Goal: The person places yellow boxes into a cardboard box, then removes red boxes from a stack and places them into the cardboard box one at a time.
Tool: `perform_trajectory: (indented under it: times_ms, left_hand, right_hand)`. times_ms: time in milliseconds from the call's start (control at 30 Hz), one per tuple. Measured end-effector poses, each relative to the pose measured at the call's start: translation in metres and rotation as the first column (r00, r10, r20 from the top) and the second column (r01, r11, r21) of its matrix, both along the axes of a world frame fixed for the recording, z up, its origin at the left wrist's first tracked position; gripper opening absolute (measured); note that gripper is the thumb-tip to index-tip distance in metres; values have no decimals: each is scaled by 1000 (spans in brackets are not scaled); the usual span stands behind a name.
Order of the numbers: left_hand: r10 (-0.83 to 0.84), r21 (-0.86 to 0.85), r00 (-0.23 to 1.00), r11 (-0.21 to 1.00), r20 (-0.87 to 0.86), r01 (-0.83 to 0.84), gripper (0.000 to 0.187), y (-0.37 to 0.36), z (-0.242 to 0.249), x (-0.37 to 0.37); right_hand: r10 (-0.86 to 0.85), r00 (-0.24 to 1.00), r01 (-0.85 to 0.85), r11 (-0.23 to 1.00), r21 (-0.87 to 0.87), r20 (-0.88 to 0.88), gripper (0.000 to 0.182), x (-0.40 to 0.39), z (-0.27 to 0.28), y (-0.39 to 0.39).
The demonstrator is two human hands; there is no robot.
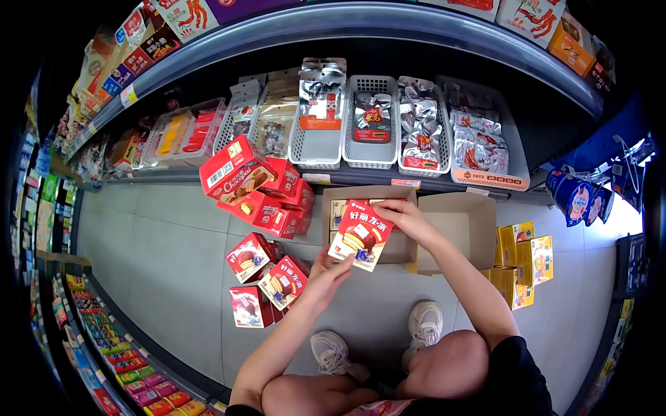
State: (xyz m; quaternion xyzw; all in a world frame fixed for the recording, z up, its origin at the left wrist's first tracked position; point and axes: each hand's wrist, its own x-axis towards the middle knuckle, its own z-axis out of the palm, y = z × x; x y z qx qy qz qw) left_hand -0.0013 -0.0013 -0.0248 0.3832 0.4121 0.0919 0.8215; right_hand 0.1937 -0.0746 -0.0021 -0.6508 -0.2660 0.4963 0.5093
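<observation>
Both hands grip one red and cream choco pie box point(359, 232), tilted with its printed front up. My left hand point(331, 272) closes on its lower left edge, and my right hand point(404, 216) pinches the upper right corner. Behind it sits an open cardboard carton point(458, 239) with its flap spread to the right. Part of another box point(338, 210) shows inside the carton's left end; the held box hides much of that area. To the left on the floor stand several similar choco pie boxes point(284, 282).
A stack of red Chocopai boxes point(239, 177) rises left of the carton. Yellow boxes point(534, 261) are piled on its right. White baskets point(325, 149) of packaged snacks line the low shelf ahead, under a shelf edge point(374, 17). My shoes point(425, 324) are close below.
</observation>
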Motion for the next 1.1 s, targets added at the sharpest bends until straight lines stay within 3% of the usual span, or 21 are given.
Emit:
perform_trajectory:
  times_ms: [167, 233, 300, 467, 500, 567, 633, 733, 900, 1033, 1100]
  left_hand:
    - [67, -49, 995, 996, -68, -70, 54, 7, 5, 5]
    - [127, -102, 992, 987, -12, -128, 50, 11, 2, 10]
    - [88, -115, 995, 990, 39, -83, 60, 18, -8, 13]
    - [59, 68, 995, 996, -75, -54, 55, 23, -24, 36]
    - [48, 128, 992, 991, -113, -33, 56, 23, -27, 40]
    - [45, 113, 993, 993, -111, -33, 55, 23, -43, 46]
    - [-47, 133, 990, 989, -133, 65, 52, 22, -56, 52]
    - [-108, 121, 984, 985, -139, 125, 46, 14, -75, 55]
    - [-179, 64, 969, 979, -168, 192, 45, 5, -79, 61]
    - [-182, 231, 956, 944, -230, 235, 45, 0, -102, 62]
    - [-183, 181, 951, 956, -248, 231, 43, -2, -111, 61]
  right_hand:
    - [-43, 999, 45, 996, -74, 29, 41, 0, -16, -10]
    - [-48, 998, 50, 997, -60, 38, 43, -2, -20, -12]
    - [40, 995, -25, 987, -162, 89, 45, -3, -21, -14]
    - [121, 978, -103, 988, -111, 168, 69, -4, -40, -23]
    - [174, 874, -146, 985, -97, 454, 75, -6, -40, -25]
    - [205, 437, -233, 966, -109, 876, 87, -10, -40, -28]
    - [274, 418, -277, 947, -166, 866, 89, -14, -36, -27]
    - [416, 265, -350, 882, -315, 870, 87, -19, -56, -25]
    - [470, 249, -348, 859, -375, 847, 83, -18, -74, -25]
    - [498, 232, -329, 848, -415, 836, 80, -18, -83, -24]
    - [528, 232, -328, 833, -445, 817, 80, -18, -83, -24]
